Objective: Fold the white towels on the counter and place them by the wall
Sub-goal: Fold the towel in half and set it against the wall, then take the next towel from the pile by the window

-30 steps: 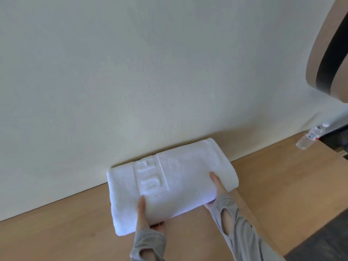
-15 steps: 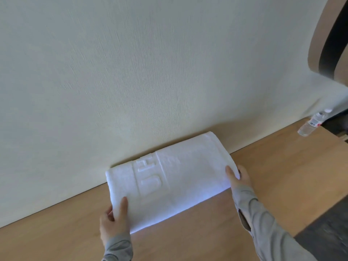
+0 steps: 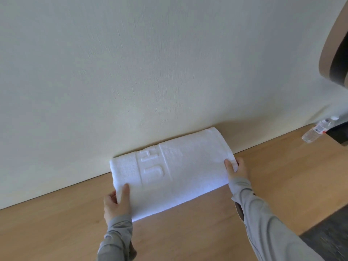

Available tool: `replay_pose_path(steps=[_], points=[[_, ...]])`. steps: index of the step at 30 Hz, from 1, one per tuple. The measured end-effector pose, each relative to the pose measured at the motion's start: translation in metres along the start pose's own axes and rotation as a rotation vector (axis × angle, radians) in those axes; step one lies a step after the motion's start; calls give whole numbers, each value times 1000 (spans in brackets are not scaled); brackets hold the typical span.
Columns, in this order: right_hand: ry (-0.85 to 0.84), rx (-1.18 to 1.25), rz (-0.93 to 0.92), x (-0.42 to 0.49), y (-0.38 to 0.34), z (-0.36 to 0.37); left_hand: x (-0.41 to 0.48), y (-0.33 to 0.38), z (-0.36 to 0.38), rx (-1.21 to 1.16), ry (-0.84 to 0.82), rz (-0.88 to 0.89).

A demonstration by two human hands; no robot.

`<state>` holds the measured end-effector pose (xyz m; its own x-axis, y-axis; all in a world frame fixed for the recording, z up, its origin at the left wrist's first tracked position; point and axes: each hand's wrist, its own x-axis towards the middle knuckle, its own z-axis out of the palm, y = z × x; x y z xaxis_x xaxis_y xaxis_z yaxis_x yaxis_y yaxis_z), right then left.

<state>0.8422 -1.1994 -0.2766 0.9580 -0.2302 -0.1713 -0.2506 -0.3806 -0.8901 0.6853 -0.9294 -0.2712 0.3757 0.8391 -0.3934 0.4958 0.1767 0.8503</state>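
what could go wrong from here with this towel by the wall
The left hand and right hand pinch only the end corners of the folded towel; lifting or releasing unevenly might let the middle sag and the fold open. Pushing it hard against the wall could bunch its back edge.

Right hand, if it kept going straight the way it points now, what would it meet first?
The folded white towel, whose right end the right hand pinches. Just behind that comes the wall, which the towel seems to touch, though depth is unclear.
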Motion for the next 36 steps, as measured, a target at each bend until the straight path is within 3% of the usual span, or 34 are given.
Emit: replay_pose_path(steps=[3,6,10,13,17,27,36], points=[[12,-252,-51,-7,-4,-3,-6,4,-6,78,-38,18],[57,-468,-232,-24,-18,-4,-11,7,-14,180,-103,58],[-88,-696,-409,-48,-50,6,-30,21,-30,542,-117,300],[-203,-754,-532,-70,-78,20,-40,38,-49,766,-164,523],[-273,-743,-703,-102,-121,35,-43,71,-82,965,-192,666],[-321,-735,-1035,-205,-225,76,-39,126,-235,1119,83,750],[-386,-727,-1309,-390,-298,158,-32,107,-476,1087,338,668]])
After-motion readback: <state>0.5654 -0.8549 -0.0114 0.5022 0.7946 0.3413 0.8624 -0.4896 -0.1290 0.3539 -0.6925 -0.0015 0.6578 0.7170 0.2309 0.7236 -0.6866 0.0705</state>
